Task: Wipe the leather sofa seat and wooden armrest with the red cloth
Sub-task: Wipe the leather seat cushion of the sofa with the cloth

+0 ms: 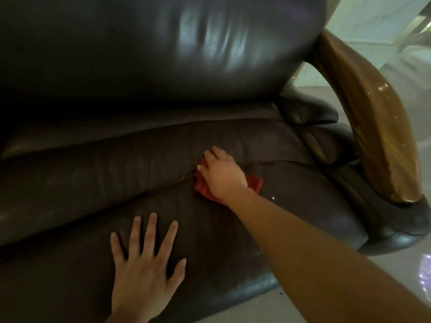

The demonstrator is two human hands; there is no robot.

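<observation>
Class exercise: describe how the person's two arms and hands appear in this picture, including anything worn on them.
Both the left hand and right hand are bare: no gloves, rings, watch or bracelet show. The right forearm is uncovered along its whole visible length, with no sleeve. Fingernails look short and unpainted.

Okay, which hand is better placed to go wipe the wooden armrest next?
Probably right: the right hand already presses the red cloth, nearer the wooden armrest. The left hand lies flat, empty.
</observation>
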